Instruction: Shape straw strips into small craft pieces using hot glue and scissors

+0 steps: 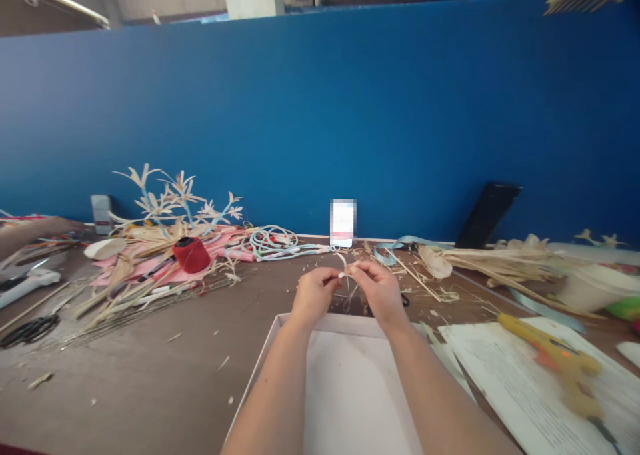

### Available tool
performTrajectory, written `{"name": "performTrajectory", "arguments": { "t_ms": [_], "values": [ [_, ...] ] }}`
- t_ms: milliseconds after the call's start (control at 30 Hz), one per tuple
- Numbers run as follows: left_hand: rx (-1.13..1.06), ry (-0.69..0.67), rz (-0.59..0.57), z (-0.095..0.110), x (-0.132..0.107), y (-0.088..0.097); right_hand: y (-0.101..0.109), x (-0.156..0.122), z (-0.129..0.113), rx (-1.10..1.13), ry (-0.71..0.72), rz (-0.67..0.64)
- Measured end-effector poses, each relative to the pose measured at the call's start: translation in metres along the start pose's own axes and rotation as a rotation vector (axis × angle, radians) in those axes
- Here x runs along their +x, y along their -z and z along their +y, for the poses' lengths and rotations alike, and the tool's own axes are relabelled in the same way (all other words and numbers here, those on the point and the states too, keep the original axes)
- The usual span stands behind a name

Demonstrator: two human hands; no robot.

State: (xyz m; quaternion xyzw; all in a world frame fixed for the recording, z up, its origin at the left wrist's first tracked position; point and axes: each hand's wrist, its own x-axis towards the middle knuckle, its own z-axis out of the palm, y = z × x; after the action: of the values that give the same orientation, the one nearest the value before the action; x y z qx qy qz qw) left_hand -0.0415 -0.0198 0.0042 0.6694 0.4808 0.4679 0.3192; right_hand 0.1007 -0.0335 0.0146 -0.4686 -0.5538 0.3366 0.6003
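Observation:
Both my hands meet over the far edge of a white box tray (360,368). Between the fingertips is a small pale strip (342,260), curved upward, that looks like dried plant fibre. My left hand (316,293) pinches it from the left, thumb and forefinger together. On the other side my right hand (379,292) pinches it too, close to the left fingertips. Thin pale ends hang below the fingers. Just beyond the hands a lit phone (343,223) leans on the blue partition.
Pale fibre flowers (183,191) and a red thread spool (191,254) lie left. A coiled cable (273,243) sits behind. At right are a yellow glue gun (560,361) on printed paper (493,361), dried stalks (500,261) and a white bowl (590,287). Scissors (30,330) lie far left.

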Motion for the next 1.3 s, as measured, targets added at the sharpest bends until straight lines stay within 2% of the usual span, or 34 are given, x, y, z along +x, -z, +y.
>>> {"name": "performTrajectory", "arguments": {
  "t_ms": [367, 800, 967, 1067, 1200, 1300],
  "values": [
    [0.027, -0.051, -0.010, 0.002, -0.001, 0.002, 0.000, 0.000, 0.002, -0.006, 0.000, 0.020],
    [0.013, -0.032, 0.000, 0.000, -0.001, 0.001, 0.000, 0.000, 0.001, -0.050, 0.023, 0.003],
    [-0.064, 0.025, 0.031, -0.006, 0.001, 0.000, 0.005, 0.005, 0.006, -0.067, -0.031, 0.099],
    [-0.069, 0.034, 0.039, -0.007, 0.002, 0.000, 0.012, 0.010, 0.009, -0.217, -0.051, 0.083],
    [-0.068, 0.044, 0.058, -0.007, 0.003, 0.000, 0.024, 0.014, 0.008, -0.574, -0.010, -0.066],
    [-0.053, 0.039, 0.064, -0.007, 0.003, 0.000, 0.028, 0.015, 0.008, -0.690, -0.001, -0.108]
  ]
}}
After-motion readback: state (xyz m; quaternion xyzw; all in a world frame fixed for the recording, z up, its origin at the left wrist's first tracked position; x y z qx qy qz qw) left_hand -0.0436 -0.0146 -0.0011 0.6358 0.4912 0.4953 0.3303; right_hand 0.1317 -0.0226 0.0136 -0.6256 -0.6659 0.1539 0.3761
